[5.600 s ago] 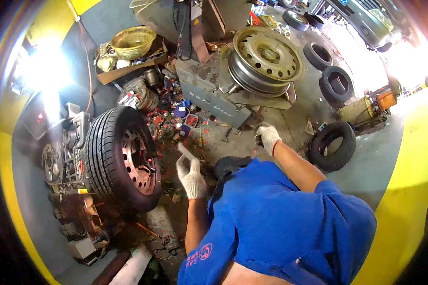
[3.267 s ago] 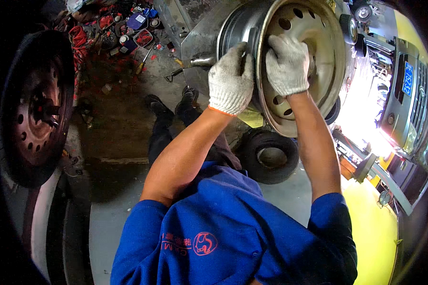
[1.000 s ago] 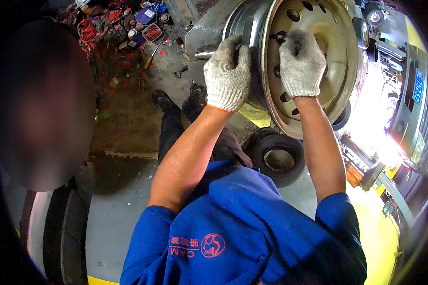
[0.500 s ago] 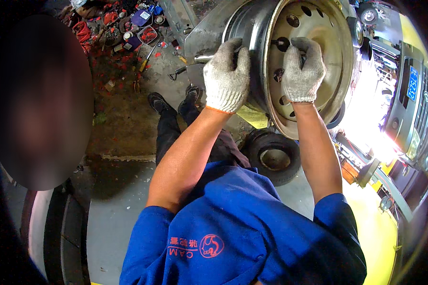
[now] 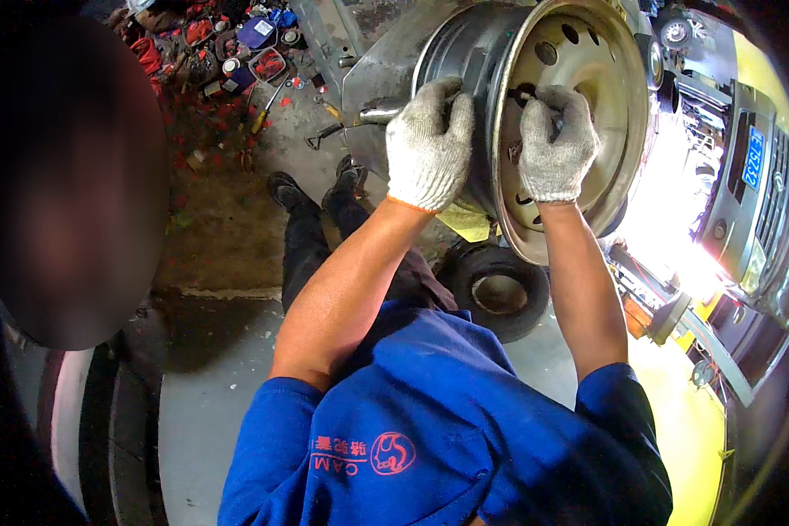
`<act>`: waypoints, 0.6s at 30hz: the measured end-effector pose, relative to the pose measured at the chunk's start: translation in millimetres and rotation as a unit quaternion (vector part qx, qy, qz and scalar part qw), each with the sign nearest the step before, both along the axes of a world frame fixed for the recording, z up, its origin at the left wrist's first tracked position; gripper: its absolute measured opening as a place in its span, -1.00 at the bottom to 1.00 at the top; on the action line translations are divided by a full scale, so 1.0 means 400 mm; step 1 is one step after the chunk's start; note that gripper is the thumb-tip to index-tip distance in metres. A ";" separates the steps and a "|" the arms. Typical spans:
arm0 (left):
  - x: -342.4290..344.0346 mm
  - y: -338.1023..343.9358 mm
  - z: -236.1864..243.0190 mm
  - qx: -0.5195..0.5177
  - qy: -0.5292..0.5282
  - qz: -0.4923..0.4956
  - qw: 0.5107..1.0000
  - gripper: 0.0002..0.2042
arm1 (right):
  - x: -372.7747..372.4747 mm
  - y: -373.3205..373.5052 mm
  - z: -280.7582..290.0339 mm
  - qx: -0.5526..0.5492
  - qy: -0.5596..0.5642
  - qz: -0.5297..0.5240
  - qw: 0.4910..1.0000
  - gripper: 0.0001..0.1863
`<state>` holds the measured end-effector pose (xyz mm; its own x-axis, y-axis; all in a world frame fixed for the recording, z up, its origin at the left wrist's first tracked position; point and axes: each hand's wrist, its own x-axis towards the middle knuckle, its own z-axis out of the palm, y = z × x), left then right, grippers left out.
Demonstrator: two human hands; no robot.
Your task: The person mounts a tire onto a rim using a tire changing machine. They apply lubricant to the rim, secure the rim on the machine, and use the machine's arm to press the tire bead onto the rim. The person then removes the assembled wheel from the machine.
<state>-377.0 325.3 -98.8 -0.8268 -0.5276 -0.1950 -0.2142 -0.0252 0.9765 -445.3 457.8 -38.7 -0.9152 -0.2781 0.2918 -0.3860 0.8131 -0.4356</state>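
Observation:
A bare steel wheel rim (image 5: 618, 162) with a pale, dirty face and round holes stands on edge in front of me. My left hand (image 5: 430, 147), in a white knitted glove, is at the dark outer barrel, its fingers curled toward the thumb. Whatever lies between those fingertips is hidden. On the face side, my right hand (image 5: 558, 145), gloved likewise, is closed in a pinch beside one of the holes. A small dark piece with a light tip (image 5: 525, 95), too small to name, shows at its fingertips.
A metal bar (image 5: 379, 115) juts out left of the rim. Below lies a black tyre (image 5: 504, 294). Containers, rags and a screwdriver (image 5: 261, 119) clutter the floor at far left. A dark-clad person's legs (image 5: 307, 237) stand close by. A car (image 5: 749, 206) is at right.
My left hand has shifted slightly right and down along the barrel. The right hand's fingertips have dropped a little, and a light-tipped piece now shows beside them.

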 end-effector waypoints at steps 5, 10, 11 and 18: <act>-0.007 0.002 0.016 0.036 0.026 0.010 0.999 -0.75 | 0.001 0.006 -0.003 0.044 0.015 0.001 0.999 -0.82; -0.010 0.003 0.003 0.022 0.027 0.004 0.999 -0.77 | 0.008 -0.005 -0.005 0.024 -0.025 -0.002 0.999 -0.78; -0.008 0.001 -0.003 0.020 0.031 0.013 0.999 -0.78 | 0.009 -0.008 -0.008 0.021 -0.032 -0.004 0.999 -0.77; -0.003 -0.019 -0.001 0.013 0.023 0.029 0.999 -0.77 | -0.007 0.013 -0.005 -0.042 -0.102 -0.042 0.993 -0.79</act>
